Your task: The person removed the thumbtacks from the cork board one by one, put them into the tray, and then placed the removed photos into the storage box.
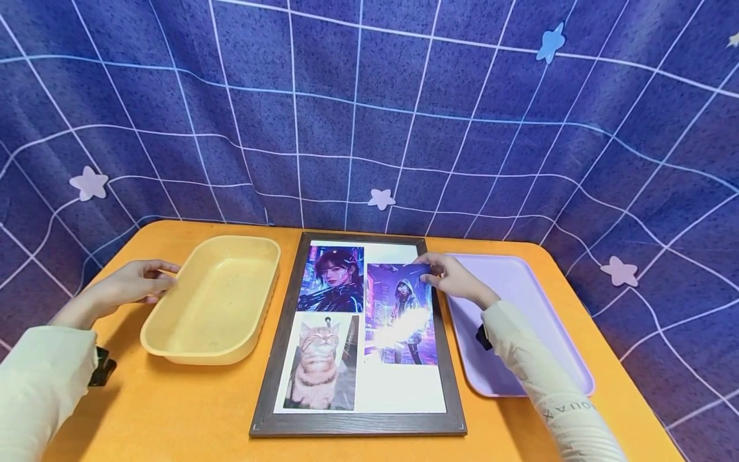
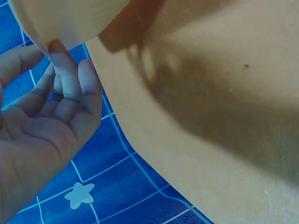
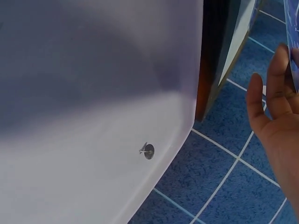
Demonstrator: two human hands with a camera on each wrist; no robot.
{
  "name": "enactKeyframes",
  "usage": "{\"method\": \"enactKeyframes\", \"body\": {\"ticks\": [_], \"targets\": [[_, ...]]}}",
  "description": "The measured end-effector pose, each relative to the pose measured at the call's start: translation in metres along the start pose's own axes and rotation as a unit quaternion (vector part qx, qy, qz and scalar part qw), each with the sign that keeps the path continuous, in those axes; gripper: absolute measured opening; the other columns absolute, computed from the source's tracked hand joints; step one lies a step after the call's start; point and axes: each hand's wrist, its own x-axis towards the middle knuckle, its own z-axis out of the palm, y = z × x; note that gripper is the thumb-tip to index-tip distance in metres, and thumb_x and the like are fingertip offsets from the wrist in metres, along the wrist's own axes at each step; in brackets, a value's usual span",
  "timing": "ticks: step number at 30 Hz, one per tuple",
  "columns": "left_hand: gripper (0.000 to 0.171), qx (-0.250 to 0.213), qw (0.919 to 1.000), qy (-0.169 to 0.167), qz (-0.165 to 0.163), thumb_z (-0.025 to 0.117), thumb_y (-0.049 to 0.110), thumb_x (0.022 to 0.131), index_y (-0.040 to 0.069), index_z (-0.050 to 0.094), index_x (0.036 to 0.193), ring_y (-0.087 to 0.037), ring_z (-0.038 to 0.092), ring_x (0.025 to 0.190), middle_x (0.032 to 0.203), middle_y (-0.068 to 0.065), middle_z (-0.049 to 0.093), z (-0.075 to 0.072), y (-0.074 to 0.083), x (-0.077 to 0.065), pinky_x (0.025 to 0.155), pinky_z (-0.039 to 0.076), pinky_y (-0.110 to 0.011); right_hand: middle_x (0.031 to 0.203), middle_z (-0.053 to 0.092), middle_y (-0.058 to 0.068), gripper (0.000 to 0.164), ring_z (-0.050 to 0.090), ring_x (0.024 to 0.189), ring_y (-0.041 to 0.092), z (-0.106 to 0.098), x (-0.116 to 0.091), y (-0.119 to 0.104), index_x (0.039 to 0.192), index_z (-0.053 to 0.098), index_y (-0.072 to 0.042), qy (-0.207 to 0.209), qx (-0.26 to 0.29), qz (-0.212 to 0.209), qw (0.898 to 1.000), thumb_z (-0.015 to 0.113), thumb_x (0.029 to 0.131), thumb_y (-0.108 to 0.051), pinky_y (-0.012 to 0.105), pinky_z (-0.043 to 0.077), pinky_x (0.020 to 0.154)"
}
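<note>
My right hand (image 1: pixel 453 277) pinches the upper right corner of a glossy photo print (image 1: pixel 383 301) of a hooded figure in a neon city. This print lies over the right half of a dark-framed white board (image 1: pixel 398 391), with bright glare across it. On the board's left half are a print of a dark-haired armed figure (image 1: pixel 331 279) and, below it, a cat photo (image 1: pixel 317 378) with a pushpin (image 1: pixel 328 319) at its top edge. At the far left, my left hand (image 1: pixel 135 282) holds the rim of a pale yellow basin (image 1: pixel 213 301) between thumb and fingers.
A lilac tray (image 1: pixel 508 301) lies right of the board, under my right forearm. A thumbtack (image 3: pixel 148 151) rests in it, point up at a slant. Behind the orange table (image 1: pixel 179 410) hangs a blue grid-patterned curtain (image 1: pixel 323 115) with stars.
</note>
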Motion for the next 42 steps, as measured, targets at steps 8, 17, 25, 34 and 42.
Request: {"method": "enactKeyframes", "body": {"ticks": [8,17,25,34,42], "targets": [[0.049,0.001,1.0,0.003,-0.005,0.048,0.018,0.094,-0.013,0.033,0.128,-0.002,0.047,0.062,0.077,0.007,0.051,-0.002,-0.002,0.0,0.059,0.046,-0.021,0.094,0.056,0.025,0.031,0.05,0.067,0.016,-0.01,-0.002,-0.02,0.117,0.051,0.009,-0.011,0.074,0.025,0.997,0.053,0.087,0.004,0.025,0.043,0.059],[0.049,-0.006,1.0,0.001,-0.007,0.048,0.019,0.094,-0.014,0.033,0.128,-0.002,0.048,0.063,0.076,0.007,0.05,-0.002,-0.003,0.0,0.06,0.047,-0.021,0.095,0.057,0.02,0.033,0.053,0.076,0.014,-0.014,0.005,0.006,0.123,0.049,-0.001,-0.008,0.122,0.037,0.992,0.052,0.09,-0.002,0.027,0.046,0.068],[0.05,-0.018,0.9998,-0.005,-0.011,0.047,0.017,0.094,-0.014,0.031,0.13,-0.001,0.048,0.065,0.073,0.006,0.046,-0.002,-0.001,0.0,0.061,0.047,-0.021,0.1,0.059,0.019,0.029,0.055,0.081,0.014,-0.022,0.009,0.005,0.12,0.05,-0.002,-0.009,0.139,0.015,0.99,0.05,0.091,-0.001,0.028,0.046,0.077],[0.051,-0.011,0.9998,-0.005,-0.014,0.048,0.019,0.094,-0.013,0.031,0.13,-0.001,0.049,0.067,0.077,0.005,0.05,-0.003,-0.001,0.002,0.062,0.049,-0.023,0.102,0.06,0.017,0.028,0.056,0.081,0.016,-0.024,0.022,-0.002,0.12,0.051,-0.007,-0.005,0.16,0.013,0.987,0.05,0.092,-0.004,0.031,0.047,0.076],[0.052,-0.013,0.9998,-0.007,-0.016,0.048,0.02,0.094,-0.013,0.031,0.13,-0.002,0.049,0.066,0.079,0.004,0.05,-0.003,0.0,0.001,0.062,0.049,-0.023,0.109,0.061,0.018,0.027,0.062,0.087,0.02,-0.008,0.04,-0.014,0.12,0.049,-0.006,-0.03,0.207,0.008,0.978,0.048,0.093,-0.004,0.036,0.05,0.078]]}}
